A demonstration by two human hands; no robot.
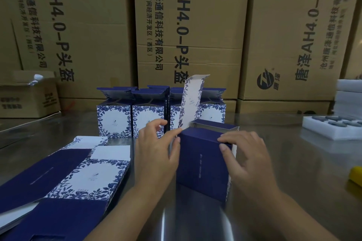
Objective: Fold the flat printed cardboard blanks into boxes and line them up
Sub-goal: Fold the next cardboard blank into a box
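A person's 2 bare hands work a half-folded box, dark blue, standing on a steel table.

The right hand grips the box's top right corner, fingers hooked over the edge and thumb flat on the near face. The left hand lies against the left wall, with the thumb tip at the top left corner. Its fingers are curled above and seem clear of the card, so I cannot tell whether it grips or only braces.

From between the 2 hands a long flap, white with blue flowers, stands up and leans slightly right. The top of the box is not yet closed.

Just beyond the hands stands a row of finished boxes, at least 4, their top flaps open. Left of the left wrist lie flat blanks, overlapping. Well right of the right hand sits a white foam tray. Brown shipping cartons wall the far side.

The main risk, as I judge it, is the tall flap: swung back carelessly, it could catch the row close behind and tip a box. Uneven pressure from the 2 hands could push the box out of square or crease a panel off its fold line. The steel looks slick, so a hard push may slide the box.
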